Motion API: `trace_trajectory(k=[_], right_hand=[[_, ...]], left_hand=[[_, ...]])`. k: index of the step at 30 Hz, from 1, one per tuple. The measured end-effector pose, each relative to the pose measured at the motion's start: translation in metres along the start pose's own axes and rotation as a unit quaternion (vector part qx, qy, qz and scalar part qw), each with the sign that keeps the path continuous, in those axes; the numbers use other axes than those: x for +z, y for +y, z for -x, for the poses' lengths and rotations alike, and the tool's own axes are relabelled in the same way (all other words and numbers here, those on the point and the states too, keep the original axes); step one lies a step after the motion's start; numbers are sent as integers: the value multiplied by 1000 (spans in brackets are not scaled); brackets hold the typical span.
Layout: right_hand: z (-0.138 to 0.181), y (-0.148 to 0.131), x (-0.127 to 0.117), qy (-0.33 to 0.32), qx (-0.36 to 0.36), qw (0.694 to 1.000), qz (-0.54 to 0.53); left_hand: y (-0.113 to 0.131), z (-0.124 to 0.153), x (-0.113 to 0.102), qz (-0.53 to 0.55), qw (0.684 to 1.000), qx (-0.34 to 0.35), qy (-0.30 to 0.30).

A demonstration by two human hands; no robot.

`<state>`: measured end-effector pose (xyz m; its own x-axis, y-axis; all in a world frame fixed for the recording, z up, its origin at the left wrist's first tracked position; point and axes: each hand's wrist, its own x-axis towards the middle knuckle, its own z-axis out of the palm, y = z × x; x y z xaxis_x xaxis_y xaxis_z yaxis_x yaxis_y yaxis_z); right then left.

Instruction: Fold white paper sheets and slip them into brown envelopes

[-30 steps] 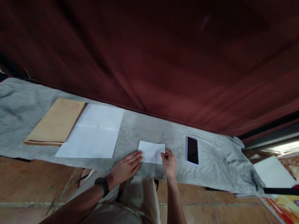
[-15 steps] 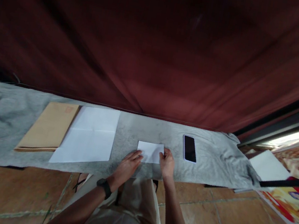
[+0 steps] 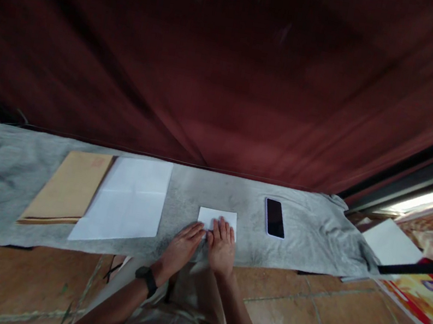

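Observation:
A small white folded paper lies on the grey cloth close to the front edge. My right hand rests flat on it, fingers stretched out across its lower half. At the paper's lower left corner is my left hand, its fingers extended and laid against the corner, with a dark watch on the wrist. Left of my hands a larger white sheet with crease lines is spread out. Its left side meets a stack of brown envelopes.
A phone with a dark screen lies to the right on the grey cloth. A dark red curtain hangs behind. At the far right are a black metal frame and a red and yellow package. Below is a tiled floor.
My right hand has let go of the paper's right edge and moved left, now lying flat on the paper. My left hand has stayed near the lower left corner.

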<state>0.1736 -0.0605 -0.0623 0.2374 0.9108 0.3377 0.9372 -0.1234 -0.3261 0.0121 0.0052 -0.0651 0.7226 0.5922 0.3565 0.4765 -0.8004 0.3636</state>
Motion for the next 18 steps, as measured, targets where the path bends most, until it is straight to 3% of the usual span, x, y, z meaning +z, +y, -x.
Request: trace_trajectory(k=[7, 14, 18], right_hand=[[5, -3, 0, -11, 13, 999, 34], [5, -1, 1, -31, 15, 998, 43], [10, 14, 1, -26, 31, 996, 75]], left_hand=[[14, 24, -16, -37, 999, 6, -19], [20, 25, -20, -36, 999, -18, -34], [21, 25, -22, -31, 999, -23, -34]])
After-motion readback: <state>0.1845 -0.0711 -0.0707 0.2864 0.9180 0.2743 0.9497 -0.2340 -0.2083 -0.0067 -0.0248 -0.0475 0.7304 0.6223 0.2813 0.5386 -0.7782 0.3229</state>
